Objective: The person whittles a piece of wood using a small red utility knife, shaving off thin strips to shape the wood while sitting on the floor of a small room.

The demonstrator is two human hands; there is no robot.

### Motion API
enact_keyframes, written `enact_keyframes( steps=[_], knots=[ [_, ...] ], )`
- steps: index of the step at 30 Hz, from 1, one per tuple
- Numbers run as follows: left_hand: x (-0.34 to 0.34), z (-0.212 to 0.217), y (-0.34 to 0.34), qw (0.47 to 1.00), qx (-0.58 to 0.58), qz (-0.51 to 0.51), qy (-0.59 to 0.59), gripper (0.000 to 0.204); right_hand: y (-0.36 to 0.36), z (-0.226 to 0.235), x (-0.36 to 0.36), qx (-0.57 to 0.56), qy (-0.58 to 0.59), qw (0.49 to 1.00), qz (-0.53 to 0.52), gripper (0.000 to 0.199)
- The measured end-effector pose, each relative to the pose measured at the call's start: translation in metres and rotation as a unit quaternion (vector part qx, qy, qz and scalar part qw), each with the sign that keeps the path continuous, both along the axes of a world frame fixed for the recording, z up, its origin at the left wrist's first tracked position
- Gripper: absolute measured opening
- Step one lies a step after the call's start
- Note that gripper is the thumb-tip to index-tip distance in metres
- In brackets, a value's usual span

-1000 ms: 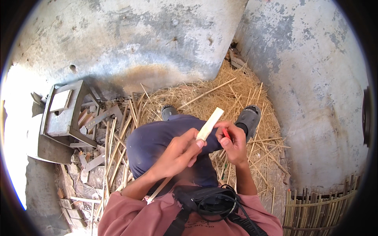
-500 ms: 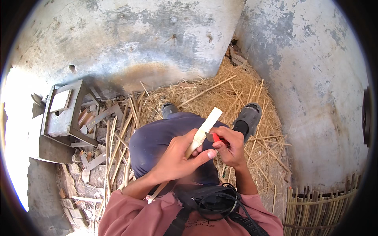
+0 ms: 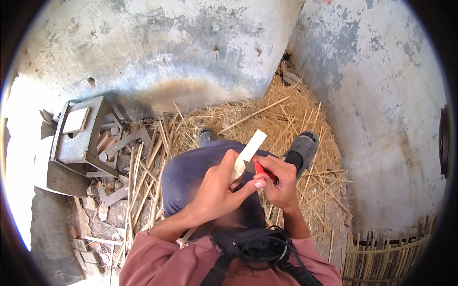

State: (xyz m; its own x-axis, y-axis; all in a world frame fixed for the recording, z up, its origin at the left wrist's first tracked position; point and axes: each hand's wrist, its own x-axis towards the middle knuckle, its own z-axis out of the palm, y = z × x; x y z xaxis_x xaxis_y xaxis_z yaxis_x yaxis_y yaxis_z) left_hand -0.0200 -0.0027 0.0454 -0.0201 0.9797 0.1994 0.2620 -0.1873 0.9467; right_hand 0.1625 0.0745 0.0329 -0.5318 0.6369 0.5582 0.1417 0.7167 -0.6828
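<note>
A pale, flat strip of bamboo (image 3: 252, 145) slants up and away over my lap. My left hand (image 3: 217, 188) is closed round its lower part, and its thumb reaches across to my right hand (image 3: 282, 183). That right hand grips a red-handled knife (image 3: 260, 169), whose short grey blade lies against the strip's right side, just above the left fingers. The strip's lower part is mostly hidden by the left hand and forearm.
Straw and thin sticks (image 3: 312, 190) cover the floor around my shoes (image 3: 303, 148). A worn wooden stool (image 3: 83, 133) lies at the left among scrap wood. Peeling walls (image 3: 377, 119) stand ahead and right. A slatted bamboo basket (image 3: 386, 260) sits at the lower right.
The left hand has turned slightly and covers more of the strip's lower part. Both hands keep their grip, with the blade still against the strip. The view has shifted a little.
</note>
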Motion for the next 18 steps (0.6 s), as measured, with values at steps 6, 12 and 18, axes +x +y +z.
enact_keyframes(
  steps=[6,12,18],
  knots=[
    [-0.002,-0.006,0.000,1.000,0.009,-0.020,-0.002,0.051,-0.005,0.002,-0.003,0.024,0.010,0.999,-0.028,0.036],
    [0.000,-0.007,-0.002,1.000,0.018,-0.020,-0.013,0.047,-0.012,0.004,-0.007,0.024,0.010,0.998,-0.063,0.033],
    [-0.001,-0.006,-0.002,0.999,0.029,0.000,0.015,0.045,-0.016,0.010,-0.008,0.017,-0.011,0.997,-0.080,0.033]
  ],
)
